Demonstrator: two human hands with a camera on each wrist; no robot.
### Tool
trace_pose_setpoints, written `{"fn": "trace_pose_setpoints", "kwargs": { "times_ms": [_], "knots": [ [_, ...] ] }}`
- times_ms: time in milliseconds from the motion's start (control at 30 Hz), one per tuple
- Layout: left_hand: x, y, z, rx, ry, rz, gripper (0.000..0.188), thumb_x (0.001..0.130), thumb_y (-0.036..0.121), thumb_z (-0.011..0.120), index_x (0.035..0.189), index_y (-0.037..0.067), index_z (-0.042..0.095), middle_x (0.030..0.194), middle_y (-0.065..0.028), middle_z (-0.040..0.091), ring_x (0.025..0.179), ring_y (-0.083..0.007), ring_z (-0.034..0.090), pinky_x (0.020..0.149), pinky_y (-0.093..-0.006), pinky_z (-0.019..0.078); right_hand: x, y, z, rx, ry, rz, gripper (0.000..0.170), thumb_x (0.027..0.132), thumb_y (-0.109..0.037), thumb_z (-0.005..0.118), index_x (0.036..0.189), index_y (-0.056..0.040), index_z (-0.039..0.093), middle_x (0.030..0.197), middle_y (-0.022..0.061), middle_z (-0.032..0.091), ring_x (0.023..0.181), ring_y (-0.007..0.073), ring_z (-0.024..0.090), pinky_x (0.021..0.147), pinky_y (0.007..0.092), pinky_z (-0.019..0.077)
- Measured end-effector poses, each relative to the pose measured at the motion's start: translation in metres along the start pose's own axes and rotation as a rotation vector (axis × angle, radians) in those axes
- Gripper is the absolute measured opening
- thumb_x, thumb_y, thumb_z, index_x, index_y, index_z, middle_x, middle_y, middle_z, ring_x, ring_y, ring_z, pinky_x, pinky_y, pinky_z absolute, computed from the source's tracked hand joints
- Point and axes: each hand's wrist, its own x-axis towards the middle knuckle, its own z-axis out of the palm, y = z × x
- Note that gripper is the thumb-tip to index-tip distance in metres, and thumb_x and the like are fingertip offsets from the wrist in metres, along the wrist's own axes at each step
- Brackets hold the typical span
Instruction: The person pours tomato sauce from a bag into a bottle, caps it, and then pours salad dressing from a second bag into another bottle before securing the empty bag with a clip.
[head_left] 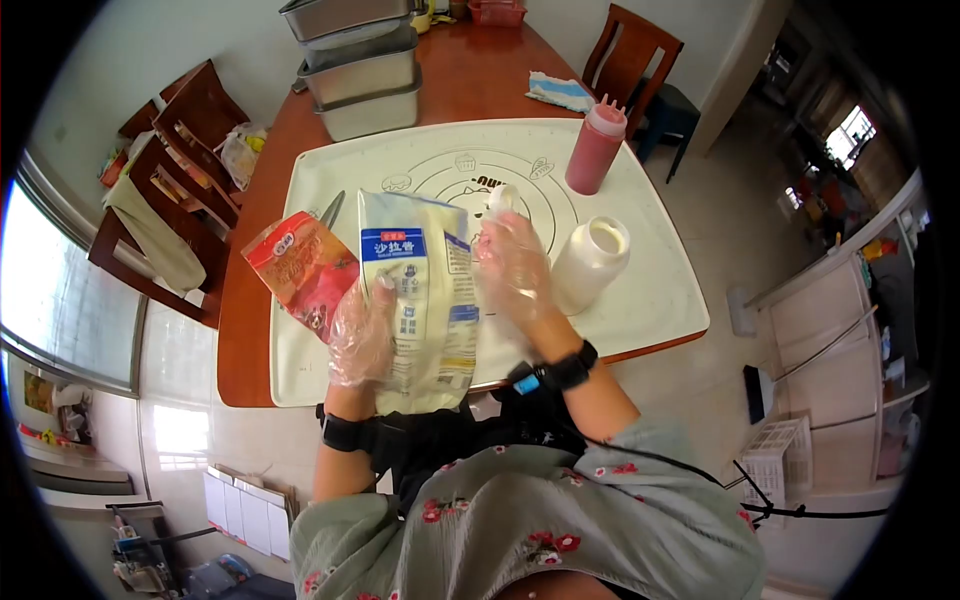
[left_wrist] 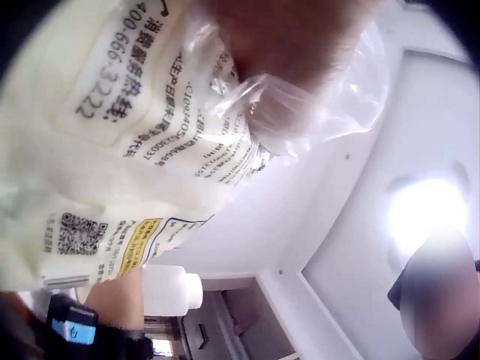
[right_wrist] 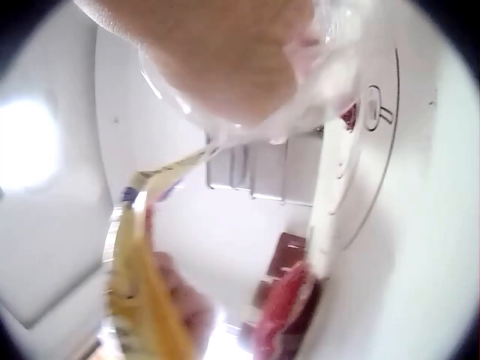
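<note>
Head view: the fingers of my left hand are gripping the bag, thumb across its front, at eight o'clock from my right hand, whose fingers I cannot tell are holding anything. I'm judging the bag heavy, soft and slippery, so it's calling for support low down and a pinch near its top. An uncapped bottle is sitting at three o'clock from my right hand.

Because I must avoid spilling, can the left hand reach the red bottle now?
Probably not: the left hand grips the bag, and the right hand lies between it and the red bottle.
</note>
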Motion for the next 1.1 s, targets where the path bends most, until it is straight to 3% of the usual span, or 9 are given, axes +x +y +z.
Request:
{"fn": "trace_pose_setpoints", "kwargs": {
  "times_ms": [67, 167, 333, 567, 600, 700, 900, 1033, 1100],
  "knots": [
    [0.012, -0.006, 0.0, 0.114, -0.024, -0.001, 0.042, 0.102, 0.035, 0.047, 0.118, -0.001, 0.059, 0.099, -0.0125, 0.068, 0.089, -0.0187, 0.063, 0.082, -0.0324, 0.0481, -0.01, -0.01, 0.0, 0.696, -0.013, 0.277, 0.033, 0.092, -0.015, 0.061, 0.121, -0.0002, 0.055, 0.131, 0.01, 0.054, 0.115, 0.0212, 0.056, 0.099, 0.0366, 0.0457],
    [0.021, 0.009, 0.014, 0.137, -0.166, -0.131, 0.045, 0.101, 0.038, 0.047, 0.116, -0.001, 0.06, 0.102, -0.0123, 0.068, 0.089, -0.0183, 0.063, 0.08, -0.0335, 0.0491, -0.023, -0.075, 0.017, 0.475, -0.097, 0.613, 0.039, 0.089, -0.007, 0.065, 0.124, 0.0003, 0.051, 0.125, 0.0084, 0.057, 0.111, 0.0172, 0.057, 0.097, 0.0333, 0.0474],
    [0.012, -0.028, 0.012, 0.124, -0.273, -0.028, 0.057, 0.081, 0.012, 0.074, 0.128, -0.001, 0.045, 0.107, -0.015, 0.068, 0.097, -0.0215, 0.067, 0.083, -0.034, 0.0535, -0.021, -0.056, 0.03, 0.255, -0.018, 0.278, 0.04, 0.083, 0.005, 0.066, 0.12, -0.0004, 0.051, 0.112, 0.006, 0.062, 0.102, 0.0148, 0.06, 0.092, 0.0314, 0.0504],
    [0.002, -0.05, 0.008, 0.438, -0.117, 0.263, 0.045, 0.086, 0.008, 0.066, 0.125, -0.002, 0.044, 0.096, -0.0214, 0.068, 0.08, -0.0364, 0.068, 0.069, -0.0429, 0.0537, -0.014, -0.026, 0.036, 0.248, 0.054, 0.281, 0.042, 0.083, 0.007, 0.062, 0.122, -0.0011, 0.049, 0.108, 0.006, 0.063, 0.097, 0.0134, 0.061, 0.088, 0.0296, 0.0509],
    [0.003, -0.048, 0.008, 0.586, -0.107, 0.172, 0.04, 0.089, 0.007, 0.062, 0.123, -0.003, 0.044, 0.088, -0.0219, 0.067, 0.071, -0.0411, 0.065, 0.062, -0.0462, 0.0519, -0.012, -0.018, 0.034, 0.305, 0.074, 0.275, 0.04, 0.081, 0.008, 0.063, 0.118, -0.0008, 0.051, 0.107, 0.0062, 0.065, 0.097, 0.0137, 0.061, 0.088, 0.0293, 0.0509],
    [0.003, -0.029, 0.015, 0.728, -0.16, -0.15, 0.039, 0.091, 0.01, 0.06, 0.123, -0.007, 0.046, 0.105, -0.0285, 0.063, 0.093, -0.0389, 0.064, 0.075, -0.0438, 0.0511, -0.003, -0.006, 0.028, -0.172, 0.051, 0.172, 0.042, 0.082, 0.006, 0.061, 0.122, 0.0001, 0.05, 0.107, 0.0067, 0.065, 0.095, 0.014, 0.062, 0.085, 0.0291, 0.0508],
    [-0.056, -0.029, 0.022, 0.988, -0.05, 0.522, 0.055, 0.087, 0.018, 0.066, 0.133, -0.002, 0.045, 0.13, -0.0294, 0.048, 0.124, -0.0425, 0.046, 0.106, -0.0523, 0.033, 0.0, 0.003, 0.029, -0.124, 0.037, 0.25, 0.041, 0.085, -0.005, 0.063, 0.123, 0.0008, 0.049, 0.107, 0.0077, 0.065, 0.094, 0.0144, 0.06, 0.084, 0.0291, 0.0493],
    [-0.08, 0.0, 0.04, 0.726, -0.488, 0.508, 0.065, 0.068, 0.021, 0.081, 0.126, 0.003, 0.055, 0.129, -0.0193, 0.054, 0.119, -0.0387, 0.052, 0.101, -0.0502, 0.0405, 0.006, -0.009, 0.033, -0.395, 0.061, 0.333, 0.042, 0.088, -0.013, 0.067, 0.123, 0.0014, 0.049, 0.108, 0.009, 0.064, 0.097, 0.0144, 0.059, 0.085, 0.0292, 0.0484],
    [-0.085, -0.012, 0.043, 0.783, -0.437, 0.553, 0.059, 0.07, 0.013, 0.078, 0.124, 0.003, 0.055, 0.128, -0.021, 0.055, 0.119, -0.0378, 0.054, 0.101, -0.0486, 0.0417, 0.007, -0.011, 0.034, -0.364, 0.097, 0.32, 0.037, 0.091, -0.02, 0.065, 0.117, 0.0017, 0.052, 0.105, 0.0095, 0.064, 0.094, 0.014, 0.059, 0.083, 0.0289, 0.0486]
  ]
}}
